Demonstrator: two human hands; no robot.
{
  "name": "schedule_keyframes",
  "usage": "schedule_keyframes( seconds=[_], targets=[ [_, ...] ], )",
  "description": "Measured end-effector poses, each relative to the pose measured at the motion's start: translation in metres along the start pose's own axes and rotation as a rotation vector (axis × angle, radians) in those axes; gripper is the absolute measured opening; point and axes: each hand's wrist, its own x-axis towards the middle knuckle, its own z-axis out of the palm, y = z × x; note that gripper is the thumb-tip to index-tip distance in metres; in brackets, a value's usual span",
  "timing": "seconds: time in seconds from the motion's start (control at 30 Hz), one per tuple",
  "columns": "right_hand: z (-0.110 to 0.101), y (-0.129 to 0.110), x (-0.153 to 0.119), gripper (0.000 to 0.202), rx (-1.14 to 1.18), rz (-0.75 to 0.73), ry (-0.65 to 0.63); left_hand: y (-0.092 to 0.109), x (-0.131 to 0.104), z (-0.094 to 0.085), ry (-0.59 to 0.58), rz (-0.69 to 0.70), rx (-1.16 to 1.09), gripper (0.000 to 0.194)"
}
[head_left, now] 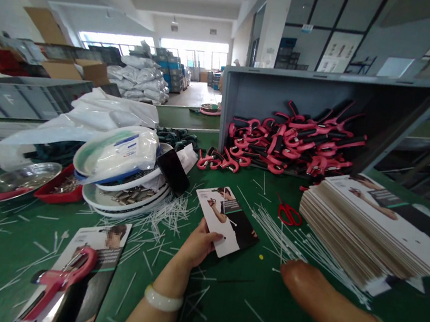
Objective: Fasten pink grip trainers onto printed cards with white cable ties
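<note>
My left hand point(203, 243) is closed on a printed backing card point(226, 221), thumb on its face, holding it tilted above the green table. The card has white and black areas, a picture and two small holes. My right hand point(296, 279) is over the near ends of a bundle of white cable ties point(275, 231); it is blurred and its fingers are hidden, so its grip does not show. At the lower left, a pink and black hand grip strengthener point(61, 283) lies on another card point(110, 263).
A thick stack of cards point(349, 233) stands at the right, near red scissors point(290, 213). Behind, a grey crate point(330, 78) on its side holds many grip strengtheners point(294, 135). Left are piled white basins point(124, 204), a dark phone point(173, 171), a red tray point(59, 187) and scattered ties.
</note>
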Motion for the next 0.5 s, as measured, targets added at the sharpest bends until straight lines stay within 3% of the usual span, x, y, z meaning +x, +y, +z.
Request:
schedule_keyframes(
  seconds=[0.23,0.4,0.5],
  targets=[
    [0.008,0.007,0.001,0.037,-0.017,-0.130,-0.070,0.001,-0.002,-0.001,-0.007,0.014,-0.017,0.063],
    [0.011,-0.001,-0.011,0.040,0.144,-0.112,-0.020,0.004,-0.002,0.001,-0.005,-0.013,0.007,0.064],
    [-0.001,-0.005,-0.009,0.035,0.251,-0.031,-0.092,0.004,-0.001,0.002,0.006,-0.020,0.020,0.066]
  ],
)
